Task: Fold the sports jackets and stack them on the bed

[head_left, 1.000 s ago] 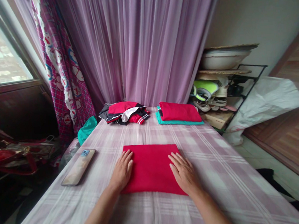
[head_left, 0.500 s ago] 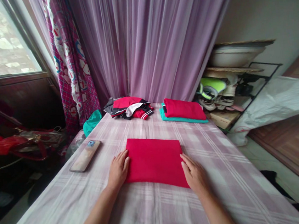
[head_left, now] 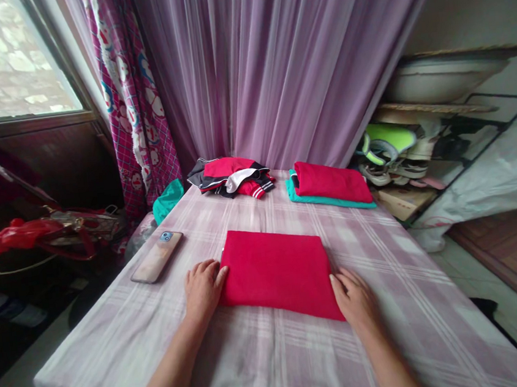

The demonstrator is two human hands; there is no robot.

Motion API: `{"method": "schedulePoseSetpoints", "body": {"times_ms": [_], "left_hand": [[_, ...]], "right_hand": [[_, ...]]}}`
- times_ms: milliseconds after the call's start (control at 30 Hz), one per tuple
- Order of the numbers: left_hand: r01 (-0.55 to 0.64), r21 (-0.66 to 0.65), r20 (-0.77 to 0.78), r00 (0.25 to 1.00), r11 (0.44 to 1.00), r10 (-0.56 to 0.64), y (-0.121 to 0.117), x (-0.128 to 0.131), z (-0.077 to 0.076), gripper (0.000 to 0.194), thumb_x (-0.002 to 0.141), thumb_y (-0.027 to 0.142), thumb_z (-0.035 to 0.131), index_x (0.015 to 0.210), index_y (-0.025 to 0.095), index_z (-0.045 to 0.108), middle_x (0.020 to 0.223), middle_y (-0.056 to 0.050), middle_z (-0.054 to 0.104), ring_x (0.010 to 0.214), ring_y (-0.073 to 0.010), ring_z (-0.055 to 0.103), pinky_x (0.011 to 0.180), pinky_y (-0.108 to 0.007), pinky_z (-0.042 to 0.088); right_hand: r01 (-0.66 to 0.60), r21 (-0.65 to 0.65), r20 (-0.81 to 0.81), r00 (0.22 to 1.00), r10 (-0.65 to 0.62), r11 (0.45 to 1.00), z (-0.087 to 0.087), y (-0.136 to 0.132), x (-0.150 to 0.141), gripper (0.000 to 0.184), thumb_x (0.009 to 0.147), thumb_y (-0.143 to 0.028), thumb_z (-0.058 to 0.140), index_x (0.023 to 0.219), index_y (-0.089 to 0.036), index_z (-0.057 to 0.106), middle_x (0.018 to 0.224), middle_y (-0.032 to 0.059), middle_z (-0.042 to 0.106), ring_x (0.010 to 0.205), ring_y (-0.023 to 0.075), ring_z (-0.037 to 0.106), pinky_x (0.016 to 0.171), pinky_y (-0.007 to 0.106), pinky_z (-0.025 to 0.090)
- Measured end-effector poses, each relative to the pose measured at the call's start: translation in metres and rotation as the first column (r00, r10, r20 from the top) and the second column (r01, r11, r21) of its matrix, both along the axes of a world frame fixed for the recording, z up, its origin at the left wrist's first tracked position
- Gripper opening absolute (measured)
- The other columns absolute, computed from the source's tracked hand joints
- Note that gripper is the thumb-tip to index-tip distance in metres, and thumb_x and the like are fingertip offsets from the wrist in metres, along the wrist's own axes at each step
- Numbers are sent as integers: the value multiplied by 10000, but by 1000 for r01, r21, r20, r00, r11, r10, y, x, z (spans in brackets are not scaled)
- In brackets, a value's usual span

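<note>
A folded red garment (head_left: 276,271) lies as a flat rectangle on the cloth-covered table. At its left edge rests my left hand (head_left: 204,288), thumb touching the cloth and fingers loosely bent, apart from the thumb. My right hand (head_left: 355,297) is at the opposite edge, its thumb against the fabric and its fingers bent down beside it. Neither hand is visibly closed around the garment; the undersides of the fingers are hidden. Farther back, a folded red garment (head_left: 331,183) sits on a folded teal one (head_left: 333,202). Left of these is a loose pile of red, black and white clothes (head_left: 233,174).
A phone (head_left: 158,257) lies on the plaid tablecloth (head_left: 267,365) near the left edge. Purple curtains (head_left: 249,65) hang behind the table. To the right stands a rack with shoes (head_left: 415,168) and a basin (head_left: 445,80). A teal cloth (head_left: 168,201) is at the left edge.
The view has shifted, so the scene sits farther right. My fingers, straighter before along the garment's sides, are now more bent, with the thumbs at its edges. The garment stays flat.
</note>
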State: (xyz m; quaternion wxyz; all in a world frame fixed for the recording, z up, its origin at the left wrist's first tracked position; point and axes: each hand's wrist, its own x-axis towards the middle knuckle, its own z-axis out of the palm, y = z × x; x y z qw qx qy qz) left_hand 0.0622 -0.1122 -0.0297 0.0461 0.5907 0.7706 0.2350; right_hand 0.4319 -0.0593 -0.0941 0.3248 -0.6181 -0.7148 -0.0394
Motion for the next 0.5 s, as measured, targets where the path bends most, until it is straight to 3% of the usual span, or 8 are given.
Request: {"method": "schedulePoseSetpoints", "body": {"times_ms": [167, 300, 400, 500], "left_hand": [[-22, -74, 102, 994, 997, 30, 6, 0, 8, 277, 919, 445, 526, 982, 274, 735, 1246, -46, 702, 1208, -262, 571, 1053, -441, 357], [-47, -148, 128, 989, 988, 67, 9, 4, 17, 255, 903, 406, 547, 1011, 257, 724, 1183, -70, 727, 1182, -268, 597, 1016, -419, 377], [-50, -208, 139, 987, 977, 80, 9, 9, 25, 285, 915, 401, 518, 1034, 223, 706, 1061, -93, 752, 1042, -258, 663, 876, -356, 442], [-26, -232, 203, 976, 972, 75, 8, 14, 31, 254, 912, 376, 522, 1025, 213, 681, 992, -68, 757, 924, -224, 689, 745, -293, 452]], "right_hand": [[-12, -60, -83, 997, 7, 998, 6, 1, -2, 562, 942, -556, 320, 831, -199, 740, 1141, 176, 707, 1098, 312, 616, 1018, 487, 456], [-69, -124, -170, 984, 48, 990, 12, 1, -2, 563, 923, -598, 328, 817, -210, 722, 1126, 172, 712, 1096, 307, 620, 1010, 472, 455], [-119, -209, -241, 968, 67, 971, 19, 0, -3, 470, 862, -605, 443, 834, -217, 708, 1044, 140, 737, 991, 282, 664, 912, 415, 505], [-41, -283, -305, 951, -49, 958, 26, -4, -10, 430, 819, -585, 490, 913, -220, 696, 933, 110, 750, 869, 264, 690, 793, 374, 527]]}}
